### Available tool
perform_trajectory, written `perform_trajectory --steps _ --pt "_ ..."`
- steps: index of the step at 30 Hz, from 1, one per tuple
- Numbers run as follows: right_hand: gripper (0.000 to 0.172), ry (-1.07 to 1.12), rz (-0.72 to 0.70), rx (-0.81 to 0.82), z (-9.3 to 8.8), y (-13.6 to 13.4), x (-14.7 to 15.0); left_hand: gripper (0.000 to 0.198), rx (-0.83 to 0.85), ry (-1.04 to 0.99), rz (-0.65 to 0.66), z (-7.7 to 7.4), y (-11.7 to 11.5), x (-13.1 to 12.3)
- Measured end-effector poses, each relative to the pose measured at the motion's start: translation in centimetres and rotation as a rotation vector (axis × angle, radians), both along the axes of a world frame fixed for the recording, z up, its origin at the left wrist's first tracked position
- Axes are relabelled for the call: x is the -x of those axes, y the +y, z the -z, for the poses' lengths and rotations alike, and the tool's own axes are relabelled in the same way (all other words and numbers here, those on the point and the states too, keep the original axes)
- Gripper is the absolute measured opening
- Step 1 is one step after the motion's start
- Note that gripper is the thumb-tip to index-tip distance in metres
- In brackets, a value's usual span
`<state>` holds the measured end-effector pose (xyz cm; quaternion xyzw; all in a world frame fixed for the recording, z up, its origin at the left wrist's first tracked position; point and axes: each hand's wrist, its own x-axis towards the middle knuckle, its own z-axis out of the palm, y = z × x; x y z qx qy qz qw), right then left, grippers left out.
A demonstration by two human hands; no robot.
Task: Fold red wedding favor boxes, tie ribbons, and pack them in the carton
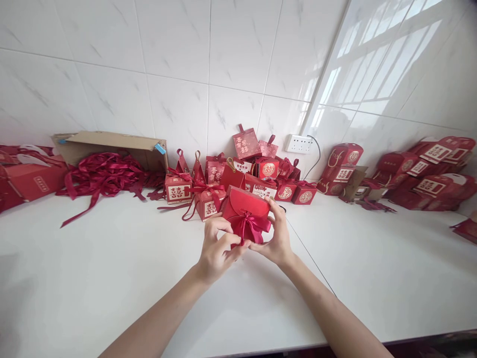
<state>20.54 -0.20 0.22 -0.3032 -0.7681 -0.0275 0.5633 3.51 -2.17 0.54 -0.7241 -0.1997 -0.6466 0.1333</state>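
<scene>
**Red gift box (240, 203) with glossy ribbon bow (259, 227), held between two hands**

Head view, centre. The red gift box is held between both hands, over the white table (130, 286) and in front of a cluster of small boxes (179, 193); whether its base touches the tabletop cannot be told. By the left hand (219, 248), the lower edge of the bow is pinched between thumb and fingertips, with the other fingers curled beside the box. By the right hand (278, 233), the box's right side is gripped, fingers at the top corner, thumb below.

Handling, as judged: light, thin-walled card; stiff along the folds, easily dented on the flat faces. The ribbon is judged soft and slippery, the bow liable to be pulled loose. Hold is best taken at the side edges and corners, with the bow left uncrushed.

Surroundings: to the left, a ribbon heap (104, 174) before an open carton (112, 140); behind, a power strip (298, 143); at right, stacked red boxes (428, 186).
</scene>
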Motion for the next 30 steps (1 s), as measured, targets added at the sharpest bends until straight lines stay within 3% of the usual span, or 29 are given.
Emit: perform_trajectory --steps 6,8,10,13,17,19,20,23,30 --pt "0.091 -0.022 0.035 -0.012 0.3 0.4 -0.2 0.017 0.067 -0.092 0.021 0.2 0.4 0.0" --pt "0.09 -0.058 0.058 -0.002 0.4 0.8 -0.2 0.02 0.274 -0.27 0.029 0.5 1.3 0.4" --pt "0.089 -0.064 0.052 0.11 0.2 1.1 -0.2 0.024 0.602 -0.482 0.023 0.8 2.6 1.0" --pt "0.077 0.211 -0.004 0.508 -0.8 0.2 -0.2 0.03 0.913 -0.682 -0.011 1.4 4.6 2.2" --pt "0.042 0.88 -0.264 1.268 -2.9 -3.5 -1.2 0.027 0.973 -0.782 -0.047 1.6 6.1 3.1" --pt "0.04 1.089 -0.414 1.558 -3.9 -5.9 -2.4 0.025 1.008 -0.777 -0.045 1.3 6.0 3.0" --pt "0.04 1.151 -0.464 1.623 -4.3 -7.2 -3.1 0.023 1.026 -0.766 -0.044 1.0 5.7 2.8" --pt "0.043 1.242 -0.482 1.613 -5.2 -10.7 -5.3 0.023 1.089 -0.718 -0.039 0.3 4.9 2.2" --pt "0.045 1.289 -0.251 1.54 -6.3 -17.3 -9.6 0.023 1.265 -0.628 -0.093 -0.8 3.9 1.4"
